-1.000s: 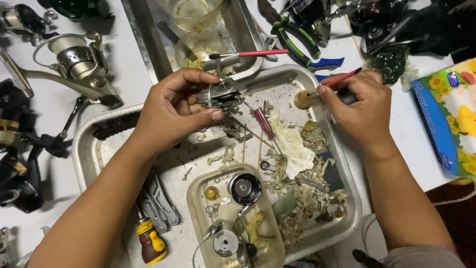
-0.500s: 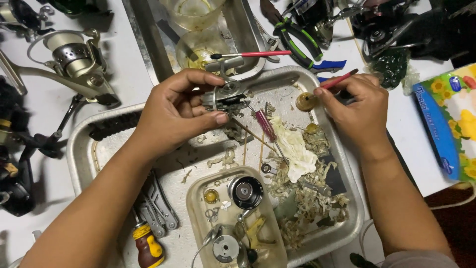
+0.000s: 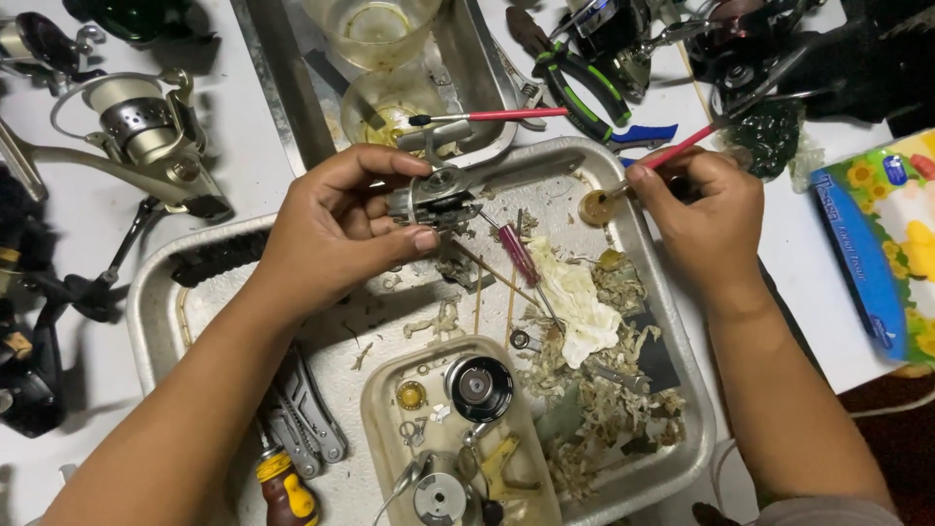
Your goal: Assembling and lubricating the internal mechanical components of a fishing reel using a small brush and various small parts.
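Pinching a small, stiff, likely greasy metal reel part [image 3: 435,198], the left hand [image 3: 331,229] grips its edges; right hand [image 3: 706,209] fingers hold a red brush [image 3: 672,153] above the tray [image 3: 156,292].

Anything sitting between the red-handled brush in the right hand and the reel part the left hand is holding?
Nothing visible blocks it. The right hand holds the red-handled brush beside a small round cap; open tray space separates it from the reel part in the left hand.
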